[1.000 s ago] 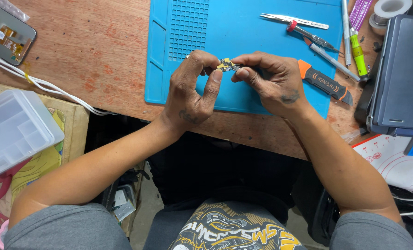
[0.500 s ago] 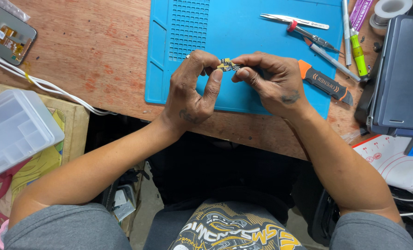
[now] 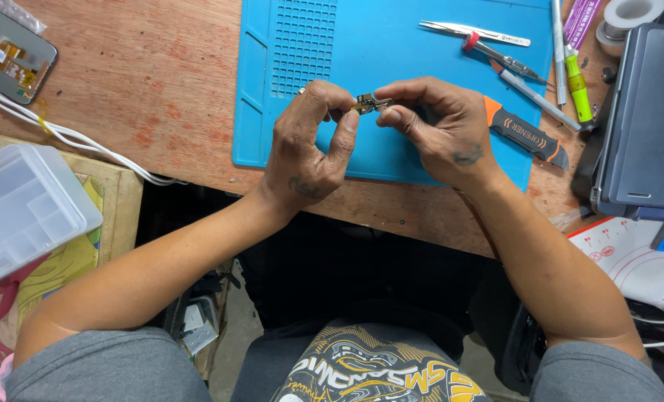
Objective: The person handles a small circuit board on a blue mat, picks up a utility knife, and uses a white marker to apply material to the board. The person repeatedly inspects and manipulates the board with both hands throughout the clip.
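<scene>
Both hands, the left hand (image 3: 306,149) and the right hand (image 3: 440,130), pinch a tiny gold-and-black circuit board piece (image 3: 369,103) tight between fingertips, just above the blue rubber work mat (image 3: 421,45); it looks like close checking, needing steady fingers.

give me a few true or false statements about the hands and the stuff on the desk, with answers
1. Both hands pinch one small circuit board between them. True.
2. The left hand holds the orange-and-black tool. False: it lies on the desk beside the right hand.
3. The hands are over a blue mat. True.
4. The clear plastic box sits on the mat. False: it sits off to the left, away from the mat.
</scene>
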